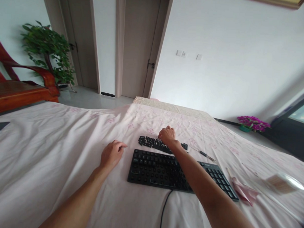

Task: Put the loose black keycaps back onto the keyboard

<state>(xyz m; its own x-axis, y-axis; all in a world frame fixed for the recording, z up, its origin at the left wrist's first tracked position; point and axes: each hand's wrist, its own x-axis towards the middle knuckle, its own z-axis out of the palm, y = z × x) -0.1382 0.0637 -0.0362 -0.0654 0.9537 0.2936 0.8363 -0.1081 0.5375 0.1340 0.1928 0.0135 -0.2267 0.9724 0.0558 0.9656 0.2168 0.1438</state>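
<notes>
A black keyboard (159,169) lies on the cloth in front of me, many of its keys stripped to bare switches on the left and middle. Behind it several loose black keycaps (147,142) sit in rows. My right hand (167,134) reaches across the keyboard to these keycaps, its fingers curled and pressed together; the fingertips and whatever they hold are hidden. To the left of the keyboard, my left hand (113,153) rests on the cloth with its thumb stretched out, holding nothing. The right forearm covers part of the keyboard.
A thin tool with a black handle (203,153) lies right of the keycaps. Beyond the keyboard's right end are a pink cloth (245,192) and a clear-lidded container (283,183). A cable (164,208) runs toward me over the wrinkled bedsheet (107,202).
</notes>
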